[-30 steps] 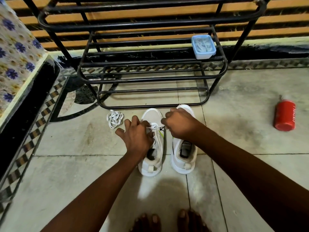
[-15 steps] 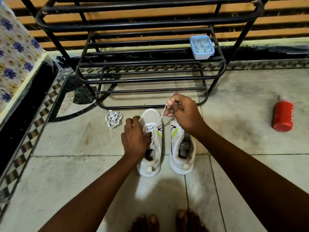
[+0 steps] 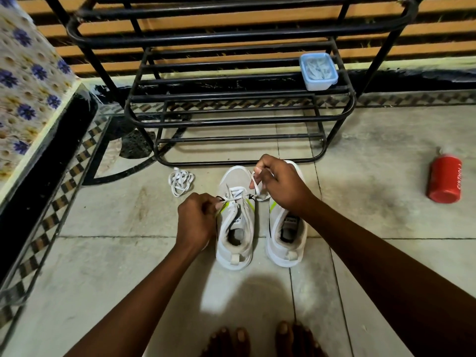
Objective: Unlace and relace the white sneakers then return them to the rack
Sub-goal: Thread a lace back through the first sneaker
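There is only one view, from the camera on my head. It looks forward and steeply down at the floor point(image 3: 360, 202) before me, close over my own arms, with my toes point(image 3: 257, 338) at the bottom edge and the rack point(image 3: 231, 122) ahead at the top.

arms: bare, no sleeves | hands point(image 3: 195, 220): no rings, no gloves | feet point(image 3: 260, 341): bare

Two white sneakers point(image 3: 235, 228) stand mid-floor point(image 3: 373, 202) before a black rack point(image 3: 231, 119), loose lace point(image 3: 180, 182) beside them, red bottle point(image 3: 445, 182) lying toward the right edge.
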